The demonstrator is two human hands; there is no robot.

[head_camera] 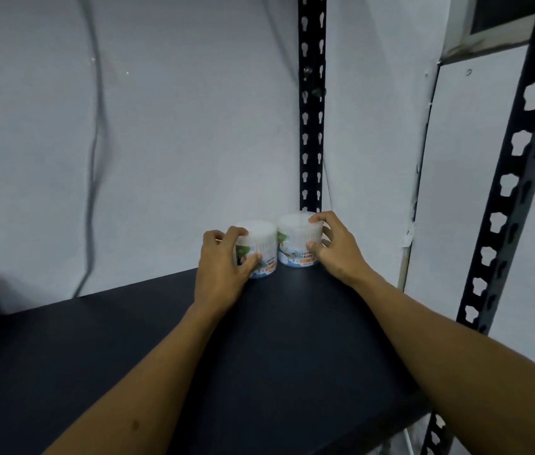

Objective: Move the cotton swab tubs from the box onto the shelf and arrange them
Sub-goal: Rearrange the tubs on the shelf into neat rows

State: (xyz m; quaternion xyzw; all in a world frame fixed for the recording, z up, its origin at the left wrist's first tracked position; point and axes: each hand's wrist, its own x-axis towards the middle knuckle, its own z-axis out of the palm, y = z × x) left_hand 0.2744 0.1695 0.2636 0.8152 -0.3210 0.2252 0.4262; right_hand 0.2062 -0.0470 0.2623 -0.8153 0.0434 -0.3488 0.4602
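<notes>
Two cotton swab tubs stand upright at the far right corner of the dark shelf, side by side and touching or very nearly so, right up against the pale wall. The left tub sits a little nearer the front than the right tub, which stands just before the slotted black back post of the rack. Both are clear, round and packed with white swabs, with a colourful label round the lower part reading "COTTON BUDS". The left hand wraps the left tub from its outer side, its grip curled round it with fingers over the top edge and the thumb pressed on the label. The right hand does the same with the right tub, fingertips on the lid's rim and the thumb against the front of the label. Both forearms reach in over the shelf from below. A second slotted front post rises at the right, and a dark cable hangs down the wall on the left.
</notes>
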